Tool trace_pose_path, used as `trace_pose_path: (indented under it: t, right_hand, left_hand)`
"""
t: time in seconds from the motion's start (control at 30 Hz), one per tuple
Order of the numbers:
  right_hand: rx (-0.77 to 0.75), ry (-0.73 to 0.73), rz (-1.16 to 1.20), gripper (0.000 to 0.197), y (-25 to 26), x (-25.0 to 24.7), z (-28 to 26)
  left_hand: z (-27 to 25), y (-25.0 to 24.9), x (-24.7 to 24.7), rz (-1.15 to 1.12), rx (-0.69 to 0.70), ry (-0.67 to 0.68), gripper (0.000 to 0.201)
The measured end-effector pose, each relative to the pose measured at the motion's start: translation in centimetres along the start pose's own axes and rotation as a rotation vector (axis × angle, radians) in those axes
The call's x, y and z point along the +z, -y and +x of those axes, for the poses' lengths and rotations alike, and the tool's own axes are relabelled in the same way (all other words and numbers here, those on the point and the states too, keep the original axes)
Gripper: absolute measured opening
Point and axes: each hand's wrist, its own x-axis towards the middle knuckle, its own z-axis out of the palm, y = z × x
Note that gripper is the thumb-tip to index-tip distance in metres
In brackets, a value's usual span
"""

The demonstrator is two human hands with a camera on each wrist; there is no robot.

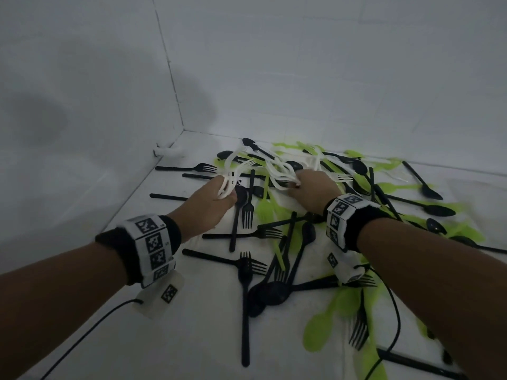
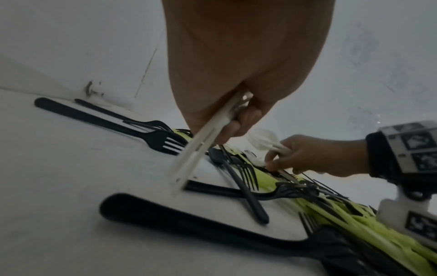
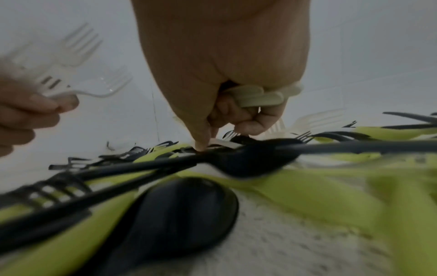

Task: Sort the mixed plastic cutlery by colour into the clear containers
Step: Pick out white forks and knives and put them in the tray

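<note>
The cutlery (image 1: 288, 242) is a mixed heap of black, green and white pieces spread on a white table (image 1: 192, 338), running from the centre of the head view out toward 3 and 5 o'clock. The white pieces are being picked out first, it seems: the left hand (image 1: 211, 204) has its fingers curled round a bundle of white forks (image 1: 233, 171) that fans up toward 12 o'clock, and the left wrist view shows their handles (image 2: 201, 145) slanting down out of the fist. The right hand (image 1: 312, 187), just beside the left at its 3 o'clock, clamps more white cutlery (image 3: 257, 98) under its curled fingers while its thumb (image 3: 203, 138) and a fingertip reach down to another white piece lying on the heap. No clear container is in any view, so how much has been dropped in cannot be told. By the look of the heap the task is at an early stage: a few white forks still lie toward 1 o'clock, and the black forks and spoons and the green pieces are all unsorted, crossing one another. A tiled wall (image 1: 301, 64) stands behind the table.
</note>
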Motion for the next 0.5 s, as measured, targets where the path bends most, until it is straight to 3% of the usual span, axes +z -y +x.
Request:
trace_pose_path:
  t: [0.13,0.23,0.37,0.5]
  right_hand:
    - [0.021,-0.201,0.446,0.027,0.4,-1.7,0.2]
    - [0.113,-0.305,0.634,0.041,0.1,-2.8,-0.1]
    - [0.235,-0.279,0.642,0.02,-2.2,-3.2,-1.2]
    - [0.246,-0.272,0.523,0.007,-5.4,-3.4,-2.9]
  left_hand:
    - [1.3,-0.1,0.4,0.165,0.122,-0.002,0.021]
    - [2.5,-0.3,1.0,0.407,0.255,0.063,0.026]
    - [4.5,-1.0,2.2,0.736,0.483,0.192,0.011]
    - [7.0,-2.6,4.2,0.906,0.656,0.26,0.017]
